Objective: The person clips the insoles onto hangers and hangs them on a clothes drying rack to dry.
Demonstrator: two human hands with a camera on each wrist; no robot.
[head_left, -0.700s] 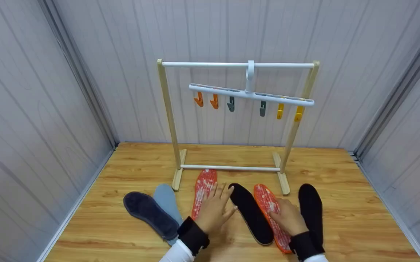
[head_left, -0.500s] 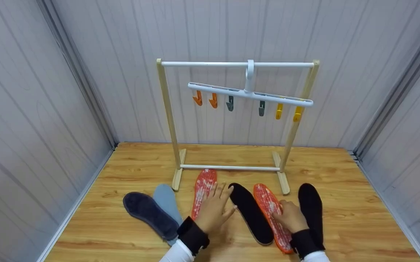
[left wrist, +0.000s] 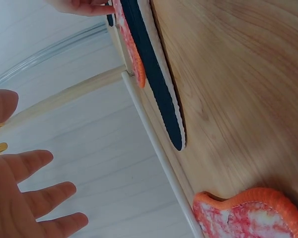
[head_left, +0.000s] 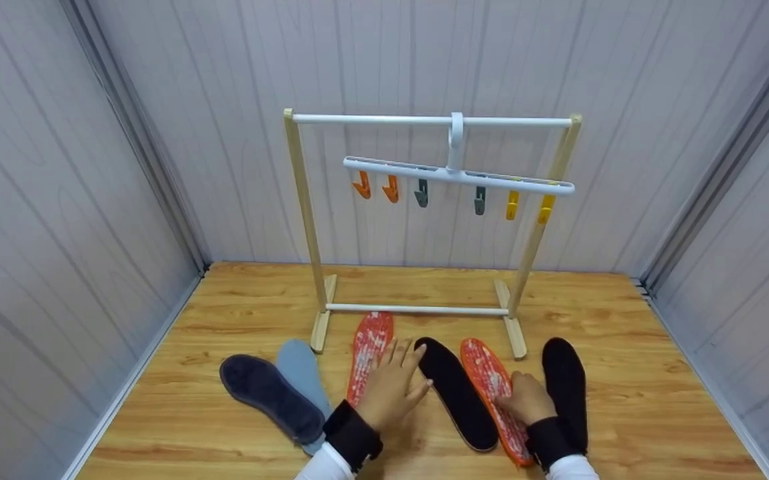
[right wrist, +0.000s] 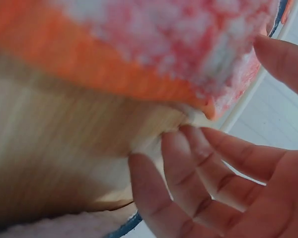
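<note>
In the head view, my left hand (head_left: 390,388) is spread with straight fingers above the near part of a red-and-white insole (head_left: 370,347); the left wrist view shows nothing between its fingers. My right hand (head_left: 526,398) is at the right edge of a second red-and-white insole (head_left: 488,373) with an orange rim. In the right wrist view its thumb (right wrist: 283,62) lies on the fluffy top, and its curled fingers (right wrist: 181,153) meet the rim from below, pinching the edge. A black insole (head_left: 458,393) lies between the hands, another black insole (head_left: 566,387) right of the right hand.
A dark grey insole (head_left: 271,393) overlaps a light blue insole (head_left: 301,367) at left. Behind stands a wooden rack (head_left: 304,213) with a white clip hanger (head_left: 398,167) tilted down to the right. Orange, grey and yellow clips hang from it. Panels (head_left: 124,233) enclose the wooden table (head_left: 658,400).
My right hand's fingers have closed in slightly at the red insole's edge. The left hand has stayed put. The head view has shifted a little.
</note>
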